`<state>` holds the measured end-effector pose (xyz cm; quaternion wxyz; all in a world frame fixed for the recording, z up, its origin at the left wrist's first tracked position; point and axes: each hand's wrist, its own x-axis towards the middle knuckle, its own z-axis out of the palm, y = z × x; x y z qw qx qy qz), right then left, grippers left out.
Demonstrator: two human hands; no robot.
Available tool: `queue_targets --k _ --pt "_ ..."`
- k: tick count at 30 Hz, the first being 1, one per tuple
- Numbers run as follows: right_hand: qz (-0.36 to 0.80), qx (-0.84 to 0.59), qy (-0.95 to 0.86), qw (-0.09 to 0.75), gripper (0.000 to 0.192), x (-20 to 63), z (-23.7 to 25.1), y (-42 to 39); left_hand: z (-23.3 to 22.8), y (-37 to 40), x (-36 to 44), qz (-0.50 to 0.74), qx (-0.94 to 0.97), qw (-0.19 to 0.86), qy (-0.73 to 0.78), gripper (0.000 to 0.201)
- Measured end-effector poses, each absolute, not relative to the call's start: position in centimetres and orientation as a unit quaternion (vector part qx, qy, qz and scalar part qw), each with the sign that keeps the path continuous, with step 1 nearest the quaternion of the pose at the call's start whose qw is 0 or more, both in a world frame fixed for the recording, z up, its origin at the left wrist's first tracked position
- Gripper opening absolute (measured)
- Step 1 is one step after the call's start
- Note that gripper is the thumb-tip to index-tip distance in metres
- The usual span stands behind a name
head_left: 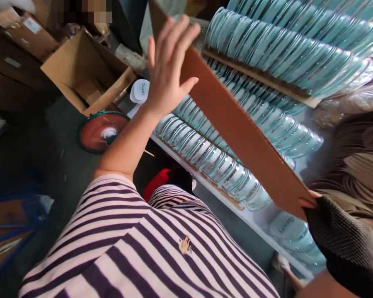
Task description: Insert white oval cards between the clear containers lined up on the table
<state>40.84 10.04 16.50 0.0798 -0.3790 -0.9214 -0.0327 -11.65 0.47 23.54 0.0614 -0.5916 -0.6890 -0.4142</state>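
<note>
A long brown cardboard strip (236, 124) runs diagonally from the top middle to the lower right. My left hand (168, 70) presses flat against its upper end, fingers spread and apart. My right hand (332, 231), in a dark knit glove, pinches the strip's lower end between the fingertips. Under and behind the strip lie rows of clear glass dishes (211, 153) standing on edge, with another row (286, 45) above, separated by cardboard dividers. My striped shirt (136, 248) fills the bottom of the view.
An open cardboard box (87, 70) stands on the floor at the upper left, with a red fan (101, 132) beside it. A stack of cardboard strips (357, 165) lies at the right. A blue crate (9, 223) sits at the lower left.
</note>
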Motion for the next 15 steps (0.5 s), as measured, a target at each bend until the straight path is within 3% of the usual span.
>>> queue_targets --k 3,6,10,12,15 --pt "-0.116 -0.318 -0.929 0.153 0.040 36.5 16.9 9.9 19.2 -0.2 -10.2 -0.580 -0.486 0.017 -0.654 0.104" --pt "-0.083 -0.308 -0.928 0.194 0.036 30.4 16.5 8.2 13.6 -0.2 -4.1 -0.663 -0.381 -0.171 -0.621 0.115" --pt "0.058 -0.306 -0.917 0.249 0.034 22.1 15.8 5.7 9.6 -0.9 4.2 -0.753 -0.225 -0.359 -0.503 0.075" --pt "0.089 -0.305 -0.910 0.266 0.033 17.9 15.9 5.0 9.0 -1.8 4.9 -0.789 -0.120 -0.348 -0.492 0.061" --pt "0.145 -0.288 -0.910 0.259 0.036 11.1 16.6 4.7 8.8 -3.5 1.4 -0.815 -0.064 -0.274 -0.506 0.055"
